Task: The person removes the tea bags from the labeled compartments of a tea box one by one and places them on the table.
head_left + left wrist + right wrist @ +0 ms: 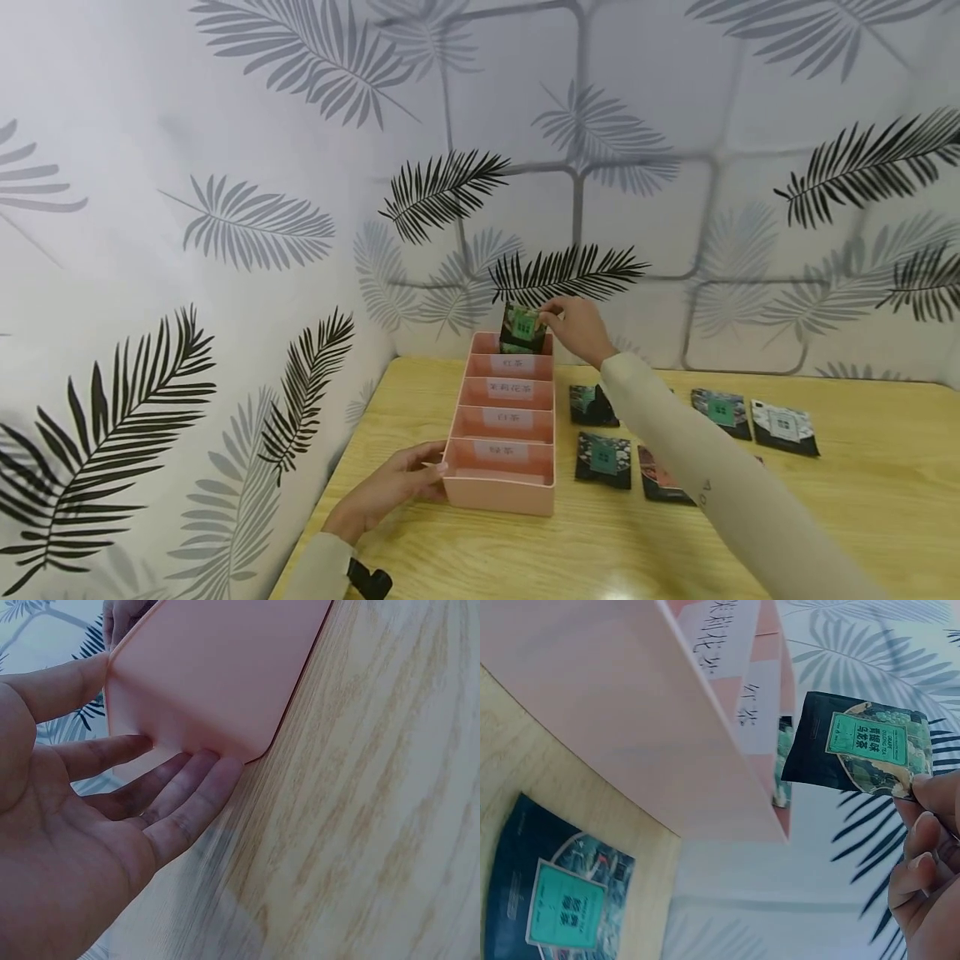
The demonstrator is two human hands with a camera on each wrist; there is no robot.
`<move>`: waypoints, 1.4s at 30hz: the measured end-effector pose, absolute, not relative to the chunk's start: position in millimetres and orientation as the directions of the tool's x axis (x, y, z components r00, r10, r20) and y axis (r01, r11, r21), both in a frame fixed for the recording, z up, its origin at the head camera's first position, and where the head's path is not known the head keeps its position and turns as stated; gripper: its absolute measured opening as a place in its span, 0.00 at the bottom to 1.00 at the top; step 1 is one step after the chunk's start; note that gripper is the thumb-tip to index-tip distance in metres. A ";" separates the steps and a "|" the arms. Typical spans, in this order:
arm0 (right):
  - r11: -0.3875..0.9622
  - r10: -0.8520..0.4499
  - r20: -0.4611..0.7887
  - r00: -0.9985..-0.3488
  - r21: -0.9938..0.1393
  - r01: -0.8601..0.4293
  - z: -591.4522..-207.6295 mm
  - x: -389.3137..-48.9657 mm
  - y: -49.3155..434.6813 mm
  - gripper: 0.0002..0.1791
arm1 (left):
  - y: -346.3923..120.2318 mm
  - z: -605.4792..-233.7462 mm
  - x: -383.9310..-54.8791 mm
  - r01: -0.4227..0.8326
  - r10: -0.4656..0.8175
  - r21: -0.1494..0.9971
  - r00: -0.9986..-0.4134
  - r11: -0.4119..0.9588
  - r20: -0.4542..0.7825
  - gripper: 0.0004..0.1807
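Note:
In the head view, my right hand [577, 327] is over the far end of a pink divided box [501, 497]. Thumb and forefinger pinch one edge of a dark tea packet [862, 744] with a green label reading grape oolong tea. The packet hangs tilted at the farthest compartment, where part of another packet [783, 761] shows. Against the box's near left corner rests my left hand [397, 483]. Its fingertips [225, 769] touch the outer wall, fairly straight, and the thumb meets the rim. Handwritten labels [510, 389] mark the box's dividers.
Right of the box, several tea packets lie on the wooden table [885, 467]: a green-labelled one [603, 458], a red-labelled one [660, 479] partly behind my right sleeve, and a white-topped one [783, 427]. A leaf-patterned curtain [300, 208] stands behind and left.

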State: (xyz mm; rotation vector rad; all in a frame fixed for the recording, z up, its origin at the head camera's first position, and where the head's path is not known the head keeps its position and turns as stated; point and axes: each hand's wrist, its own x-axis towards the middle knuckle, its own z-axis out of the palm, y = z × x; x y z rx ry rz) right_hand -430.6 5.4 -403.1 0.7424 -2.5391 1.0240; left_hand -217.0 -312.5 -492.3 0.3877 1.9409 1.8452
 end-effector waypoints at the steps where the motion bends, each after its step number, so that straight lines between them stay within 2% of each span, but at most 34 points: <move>1: 0.607 -0.350 0.460 -0.816 -0.552 -0.571 -401.1 -430.1 7.8 0.11 | -312.3 -492.0 -217.0 -0.093 0.485 0.993 -0.866 0.074 -0.118 0.33; 20: 0.613 -0.381 0.465 -0.799 -0.520 -0.594 -384.7 -416.3 65.8 0.10 | -310.8 -489.9 -216.4 -0.075 0.469 0.993 -0.876 0.094 -0.111 0.32; 42: 0.635 -0.407 0.433 -0.804 -0.499 -0.590 -392.1 -376.0 134.5 0.08 | -307.1 -493.3 -217.0 -0.066 0.479 0.991 -0.870 0.115 -0.114 0.33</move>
